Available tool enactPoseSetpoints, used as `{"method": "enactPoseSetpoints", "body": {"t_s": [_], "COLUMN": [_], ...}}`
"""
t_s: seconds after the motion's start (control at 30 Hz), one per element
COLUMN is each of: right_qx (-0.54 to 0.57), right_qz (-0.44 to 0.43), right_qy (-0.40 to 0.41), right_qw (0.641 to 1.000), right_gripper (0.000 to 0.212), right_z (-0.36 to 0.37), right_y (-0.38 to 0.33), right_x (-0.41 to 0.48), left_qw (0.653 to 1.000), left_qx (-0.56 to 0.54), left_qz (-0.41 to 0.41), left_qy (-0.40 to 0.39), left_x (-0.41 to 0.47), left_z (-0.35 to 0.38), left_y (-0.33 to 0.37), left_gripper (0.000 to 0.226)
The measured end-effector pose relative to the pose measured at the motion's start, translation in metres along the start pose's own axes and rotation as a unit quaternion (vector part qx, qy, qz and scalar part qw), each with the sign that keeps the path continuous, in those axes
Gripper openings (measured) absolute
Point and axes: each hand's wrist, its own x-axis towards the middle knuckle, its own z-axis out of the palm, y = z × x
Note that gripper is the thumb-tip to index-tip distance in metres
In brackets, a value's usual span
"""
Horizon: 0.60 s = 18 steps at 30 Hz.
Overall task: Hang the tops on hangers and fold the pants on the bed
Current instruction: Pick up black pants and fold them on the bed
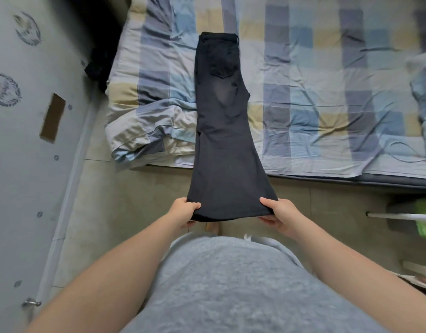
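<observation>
Black flared pants (221,131), leg-on-leg, pocket up

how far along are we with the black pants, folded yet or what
Done: the black pants are folded lengthwise, legs stacked, waist on the bed. In hand: left hand and right hand each grip a hem corner, off the bed edge. Still to do: fold hem to waist. No tops or hangers in view.

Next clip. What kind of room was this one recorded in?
Most likely a home bedroom: there is a bed with a checked sheet, a rumpled quilt lies at its left end, and black pants stretch across it, their hem gripped by the left hand and right hand.
</observation>
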Motion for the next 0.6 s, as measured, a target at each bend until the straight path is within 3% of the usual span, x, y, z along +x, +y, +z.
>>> {"method": "enactPoseSetpoints", "body": {"t_s": [0.27,0.6], "right_qx": [-0.018,-0.061], "right_qz": [-0.031,0.05], "right_qy": [-0.029,-0.057], "right_qw": [0.999,0.995], "right_gripper": [0.028,0.028], "right_z": [-0.039,-0.106], "right_y": [0.073,0.216], "right_x": [-0.035,-0.085], "left_qw": [0.998,0.998], "left_qx": [-0.036,0.0], "left_qz": [0.043,-0.043], "left_qy": [0.029,0.05], "left_x": [-0.053,-0.118], "left_z": [0.024,0.068], "left_y": [-0.079,-0.22], "left_gripper": [0.023,0.02]}}
